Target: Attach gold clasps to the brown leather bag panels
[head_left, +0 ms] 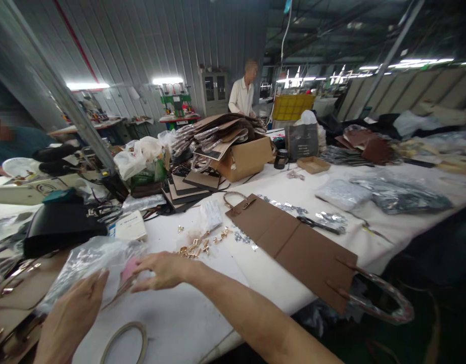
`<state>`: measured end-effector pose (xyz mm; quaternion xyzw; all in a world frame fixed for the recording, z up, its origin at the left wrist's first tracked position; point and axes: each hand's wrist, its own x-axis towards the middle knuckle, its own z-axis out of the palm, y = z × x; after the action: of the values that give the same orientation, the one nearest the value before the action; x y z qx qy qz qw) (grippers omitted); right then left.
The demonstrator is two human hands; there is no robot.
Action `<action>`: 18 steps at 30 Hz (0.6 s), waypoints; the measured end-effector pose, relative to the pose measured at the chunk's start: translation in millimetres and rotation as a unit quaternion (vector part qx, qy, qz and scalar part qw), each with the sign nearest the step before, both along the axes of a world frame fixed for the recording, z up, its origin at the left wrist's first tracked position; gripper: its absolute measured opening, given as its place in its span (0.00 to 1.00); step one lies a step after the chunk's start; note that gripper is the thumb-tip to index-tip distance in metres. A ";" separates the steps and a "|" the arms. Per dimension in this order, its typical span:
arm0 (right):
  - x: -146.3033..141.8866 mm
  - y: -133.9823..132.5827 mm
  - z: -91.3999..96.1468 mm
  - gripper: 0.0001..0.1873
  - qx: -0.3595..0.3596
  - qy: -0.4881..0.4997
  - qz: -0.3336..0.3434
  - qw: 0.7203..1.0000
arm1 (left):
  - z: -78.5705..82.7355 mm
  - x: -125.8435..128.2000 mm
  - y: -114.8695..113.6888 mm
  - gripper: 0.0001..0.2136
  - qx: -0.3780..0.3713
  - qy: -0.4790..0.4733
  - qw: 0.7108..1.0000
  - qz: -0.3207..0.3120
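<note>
My left hand (76, 308) is at the lower left, its fingers stretched out beside a clear plastic bag (79, 265). My right hand (160, 273) reaches across from the right, its fingers curved and apart. Between the two hands are a pink piece (129, 268) and a thin brown strip-like edge (117, 296), close to my right fingertips. Whether the fingertips touch them is hard to make out. A roll of tape (142, 337) lies in front of my hands. Small gold metal fittings (195, 247) are scattered beyond my right hand.
A flat brown bag (289, 242) with handles lies to the right, near black-handled scissors (318, 225) and silvery small pieces (331, 220). Brown bags with gold fittings (13, 288) lie at left. Behind stand a white box (130, 227) and a cardboard box (244, 159). A person (242, 93) stands beyond.
</note>
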<state>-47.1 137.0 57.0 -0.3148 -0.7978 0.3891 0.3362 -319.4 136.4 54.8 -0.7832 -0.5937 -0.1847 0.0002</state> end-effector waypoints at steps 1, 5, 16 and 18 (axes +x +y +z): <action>21.9 -2.4 -0.7 0.18 0.007 -0.015 -0.024 1.000 | 2.2 2.2 -1.6 0.25 -0.001 -0.014 0.999 0.029; 110.6 12.7 5.8 0.14 0.032 -0.091 -0.192 0.977 | 25.4 31.9 -20.8 0.44 0.052 -0.062 0.994 0.076; 188.8 75.3 7.4 0.09 0.015 -0.183 -0.176 0.967 | 33.2 145.7 -41.9 0.18 0.118 -0.079 0.973 -0.181; 187.9 69.1 5.5 0.13 0.013 -0.176 -0.174 0.969 | 24.3 168.5 -25.7 0.16 0.058 -0.084 0.980 -0.169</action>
<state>140.8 206.1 62.5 -0.5080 -0.7823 0.2523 0.2576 -150.9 110.7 79.2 -0.8525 -0.4389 -0.2816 -0.0354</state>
